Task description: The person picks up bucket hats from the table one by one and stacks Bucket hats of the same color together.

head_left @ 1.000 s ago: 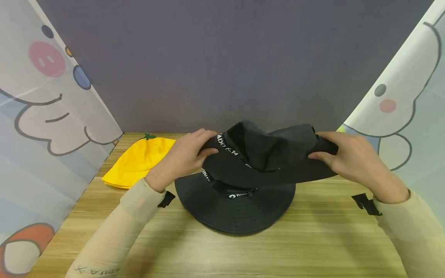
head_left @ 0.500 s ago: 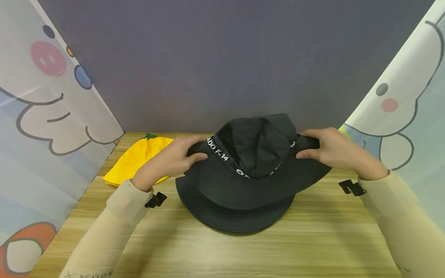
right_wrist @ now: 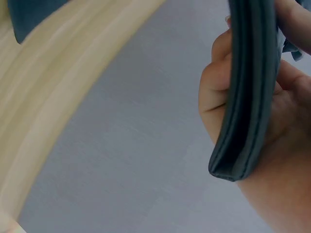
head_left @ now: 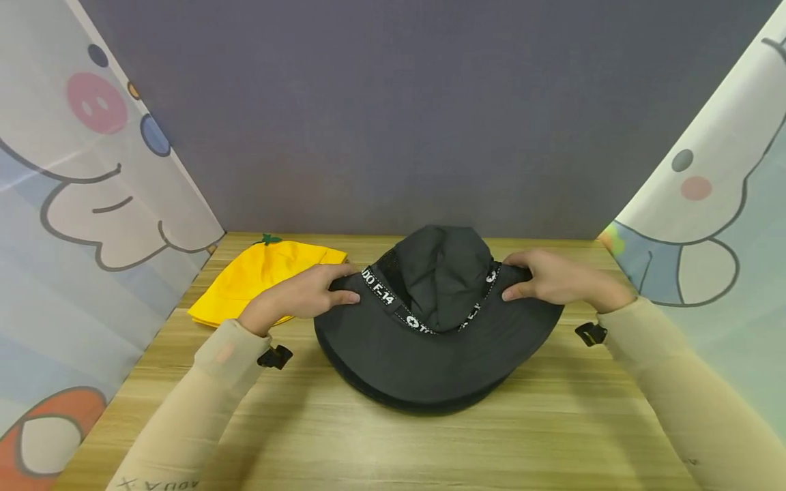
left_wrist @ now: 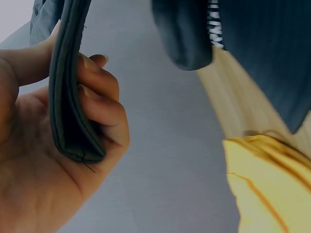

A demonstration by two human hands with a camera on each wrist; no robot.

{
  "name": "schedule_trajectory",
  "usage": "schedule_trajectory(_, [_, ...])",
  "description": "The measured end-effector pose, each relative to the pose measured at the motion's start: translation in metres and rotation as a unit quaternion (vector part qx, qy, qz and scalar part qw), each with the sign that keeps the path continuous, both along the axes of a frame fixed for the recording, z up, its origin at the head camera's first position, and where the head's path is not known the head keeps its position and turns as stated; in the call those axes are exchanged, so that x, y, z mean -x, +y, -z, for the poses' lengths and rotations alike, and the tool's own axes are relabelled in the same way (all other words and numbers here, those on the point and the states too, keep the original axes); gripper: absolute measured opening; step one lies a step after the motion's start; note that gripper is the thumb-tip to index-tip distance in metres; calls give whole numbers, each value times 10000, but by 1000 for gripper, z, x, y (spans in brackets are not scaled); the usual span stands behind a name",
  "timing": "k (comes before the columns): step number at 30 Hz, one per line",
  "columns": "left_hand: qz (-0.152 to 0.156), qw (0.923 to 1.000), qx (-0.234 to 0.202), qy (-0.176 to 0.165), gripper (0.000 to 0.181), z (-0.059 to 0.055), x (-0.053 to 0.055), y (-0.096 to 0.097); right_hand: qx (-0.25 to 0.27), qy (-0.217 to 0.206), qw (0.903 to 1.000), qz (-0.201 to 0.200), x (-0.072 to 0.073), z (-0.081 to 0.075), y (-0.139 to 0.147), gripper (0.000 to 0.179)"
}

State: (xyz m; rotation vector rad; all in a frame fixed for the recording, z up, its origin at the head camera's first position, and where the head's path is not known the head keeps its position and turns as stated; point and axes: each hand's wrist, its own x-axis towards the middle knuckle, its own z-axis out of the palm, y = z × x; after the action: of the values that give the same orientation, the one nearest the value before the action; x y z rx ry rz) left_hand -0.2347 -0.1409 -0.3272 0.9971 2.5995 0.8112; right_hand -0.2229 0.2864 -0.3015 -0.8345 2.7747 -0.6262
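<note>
A black bucket hat (head_left: 424, 368) with a white-lettered band is held by its brim between both hands in the head view. On the left side of the brim, my left hand (head_left: 301, 299) pinches the fabric, thumb on top. The right hand (head_left: 555, 278) grips the opposite side in the same way. Folded brim fabric (left_wrist: 68, 87) lies between thumb and curled fingers in the left wrist view, and the right wrist view shows a similar brim fold (right_wrist: 245, 97). Beneath it lies a second black hat (head_left: 368, 390), mostly hidden, with only its front rim showing.
A yellow hat (head_left: 252, 279) with a green leafy tip lies on the wooden table (head_left: 393, 450) at the back left. A grey panel (head_left: 405, 116) rises behind the table. Cartoon-printed curtains (head_left: 80, 198) stand on both sides.
The held black hat has come down and toward the person, over the other black hat, which it now nearly covers. Its crown has turned upright, and the right hand has moved left.
</note>
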Motion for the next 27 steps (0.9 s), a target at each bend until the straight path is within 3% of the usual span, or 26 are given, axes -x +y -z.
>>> schedule_trajectory(10, [6,9995,41,-323,36,39,9,-4,10,-617,9980,-96,18,43,-6,37])
schedule_trajectory(19, [-309,9986,368,-212,36,63,9,0,40,-613,9981,27,22,69,-14,43])
schedule_trajectory(27, [-742,9949,670,-143,41,72,4,9,60,-210,9995,211,26,91,-16,44])
